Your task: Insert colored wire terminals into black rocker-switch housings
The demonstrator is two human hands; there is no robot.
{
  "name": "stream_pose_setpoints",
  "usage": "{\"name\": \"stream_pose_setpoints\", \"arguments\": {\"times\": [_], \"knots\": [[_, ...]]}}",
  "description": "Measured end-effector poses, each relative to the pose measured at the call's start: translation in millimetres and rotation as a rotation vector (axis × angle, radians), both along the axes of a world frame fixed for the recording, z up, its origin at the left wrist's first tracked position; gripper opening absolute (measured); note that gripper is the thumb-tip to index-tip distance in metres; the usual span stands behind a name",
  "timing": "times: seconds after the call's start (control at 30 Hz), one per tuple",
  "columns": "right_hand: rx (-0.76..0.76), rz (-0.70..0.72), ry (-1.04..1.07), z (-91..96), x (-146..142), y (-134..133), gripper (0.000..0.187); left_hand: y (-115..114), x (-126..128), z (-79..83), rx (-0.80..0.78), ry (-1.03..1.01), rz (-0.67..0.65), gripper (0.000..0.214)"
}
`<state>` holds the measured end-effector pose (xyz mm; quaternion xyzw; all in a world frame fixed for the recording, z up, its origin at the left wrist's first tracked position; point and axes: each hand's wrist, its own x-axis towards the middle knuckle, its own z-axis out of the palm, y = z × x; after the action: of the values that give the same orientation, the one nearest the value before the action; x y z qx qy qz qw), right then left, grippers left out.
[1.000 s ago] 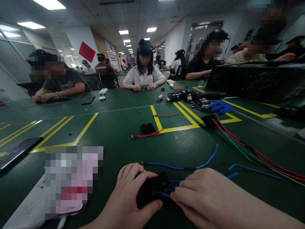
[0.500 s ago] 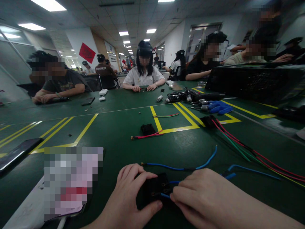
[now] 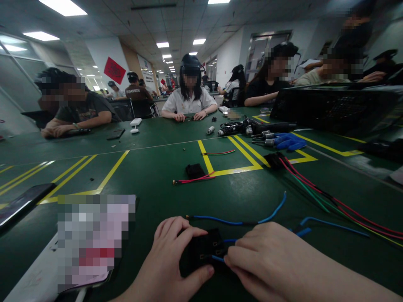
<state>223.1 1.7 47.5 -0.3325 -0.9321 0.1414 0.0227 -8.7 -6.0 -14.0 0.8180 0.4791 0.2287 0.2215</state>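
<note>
We hold a black block (image 3: 206, 251) and a blue wire (image 3: 220, 259) at the bottom centre.

Our left hand (image 3: 171, 262) curls closed around the block; our right hand (image 3: 267, 260) pinches the wire against its face. Above lies a loose blue wire (image 3: 239, 221), then a red wire (image 3: 193, 179) mid-frame, and seated people (image 3: 190, 98) at the top.

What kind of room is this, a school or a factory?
Probably a factory-style assembly or training workshop. Several people sit around a big green table marked with yellow lines. Loose wires and small black parts lie on it, and tools too.
</note>
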Motion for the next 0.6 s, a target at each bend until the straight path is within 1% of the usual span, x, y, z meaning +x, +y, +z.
{"name": "stream_pose_setpoints", "arguments": {"times": [0.17, 0.37, 0.47, 0.6], "knots": [[0.001, -0.004, -0.008, 2.3, -0.8, 1.1, 0.013, 1.4, 1.8, 4.1, -0.022, 0.016, -0.001, 0.049], [-0.021, -0.016, 0.026, 0.0, -0.7, -0.5, 0.013, 0.0, 1.0, 4.2, -0.02, 0.02, 0.005, 0.05], [-0.036, -0.012, 0.016, 1.9, -0.9, -0.5, 0.013, 0.4, 1.6, 5.3, -0.031, 0.022, 0.009, 0.049], [-0.02, -0.022, -0.003, 4.3, -1.1, -1.2, 0.015, 1.3, 2.1, 6.9, -0.033, 0.02, 0.006, 0.047]]}}
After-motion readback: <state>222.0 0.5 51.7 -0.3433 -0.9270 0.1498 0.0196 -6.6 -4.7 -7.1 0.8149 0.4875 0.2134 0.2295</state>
